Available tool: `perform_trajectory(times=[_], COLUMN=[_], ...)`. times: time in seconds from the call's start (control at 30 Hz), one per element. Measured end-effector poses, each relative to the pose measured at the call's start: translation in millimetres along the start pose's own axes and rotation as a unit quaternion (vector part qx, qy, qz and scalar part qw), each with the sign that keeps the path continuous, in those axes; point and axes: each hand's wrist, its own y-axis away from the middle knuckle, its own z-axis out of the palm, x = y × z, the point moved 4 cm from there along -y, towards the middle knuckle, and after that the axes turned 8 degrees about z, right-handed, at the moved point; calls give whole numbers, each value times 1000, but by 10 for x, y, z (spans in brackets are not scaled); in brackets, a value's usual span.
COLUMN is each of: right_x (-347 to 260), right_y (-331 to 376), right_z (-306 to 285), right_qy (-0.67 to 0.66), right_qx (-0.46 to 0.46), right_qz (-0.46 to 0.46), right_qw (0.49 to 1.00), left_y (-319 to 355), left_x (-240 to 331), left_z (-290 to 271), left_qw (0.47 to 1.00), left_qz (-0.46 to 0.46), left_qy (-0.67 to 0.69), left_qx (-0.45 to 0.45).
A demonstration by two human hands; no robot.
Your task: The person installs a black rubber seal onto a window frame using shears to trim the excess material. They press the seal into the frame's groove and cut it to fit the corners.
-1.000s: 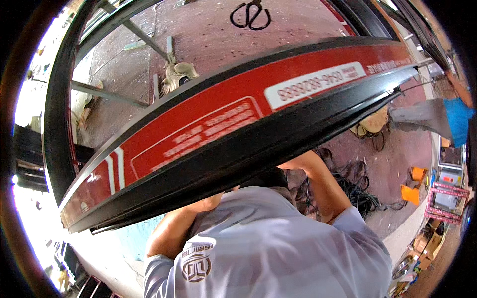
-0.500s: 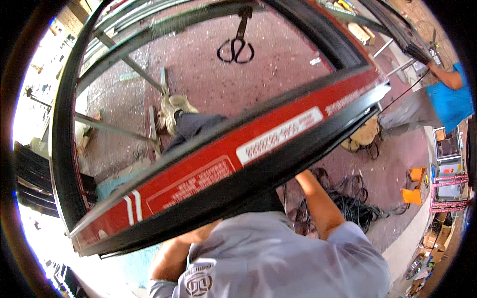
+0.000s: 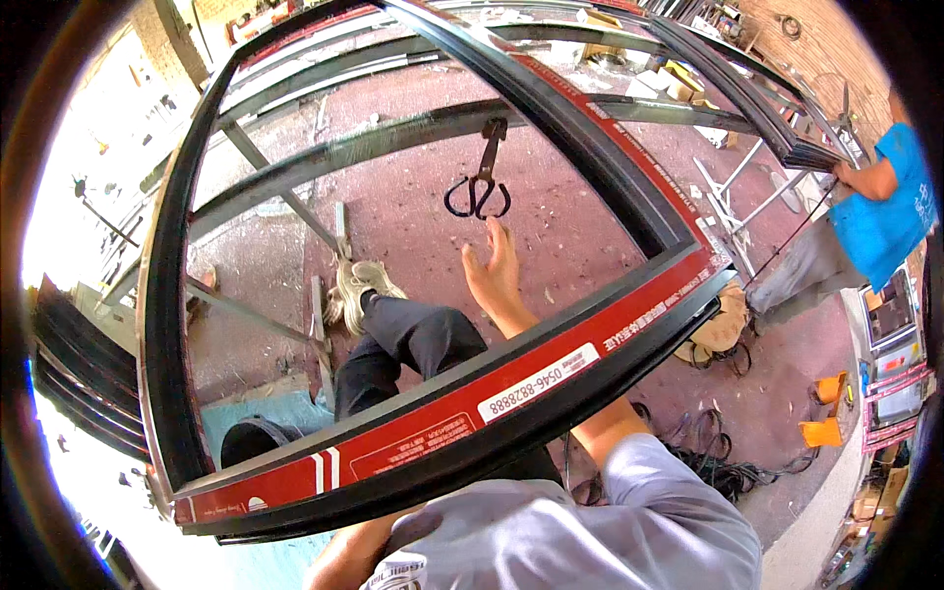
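A large black window frame [image 3: 423,418] with red printed film slants across my lap. Beneath its near side, my right forearm passes up through the frame's opening. My right hand [image 3: 494,280] is there, thumb and fingers apart and holding nothing. Just beyond the fingertips, black scissors [image 3: 488,162] hang handles down against a metal bar of the stand [image 3: 364,147]. I cannot make out whether a finger touches the handles. Only my left forearm shows, at the lower edge; my left hand is hidden behind the frame's near side.
A person in a blue shirt [image 3: 890,216] grips another dark frame [image 3: 733,88] at the right. Tangled black strips [image 3: 728,462] and an orange object [image 3: 826,413] lie on the reddish floor. Black profiles [image 3: 84,374] are stacked at the left.
The window frame has shifted lower in view, and more of the stand shows. My right hand has come out from behind the frame toward the scissors, fingers spread.
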Motion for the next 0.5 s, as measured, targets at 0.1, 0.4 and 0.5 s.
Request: perform_trajectory(times=[0.1,0.4,0.5], right_x=[147,-218,54], right_y=[-393,-630,-577], right_z=[210,106,-138], right_qy=[-10,-8,20], right_qx=[78,47,-94], right_qz=[76,167,219], right_qw=[994,985,971], left_y=[-31,102,-17], left_x=[-55,-462,-344], left_z=[63,317,343], left_qw=[1000,998,999], left_qz=[-14,-63,-39], left_qy=[7,-24,-9], left_qx=[-6,5,37])
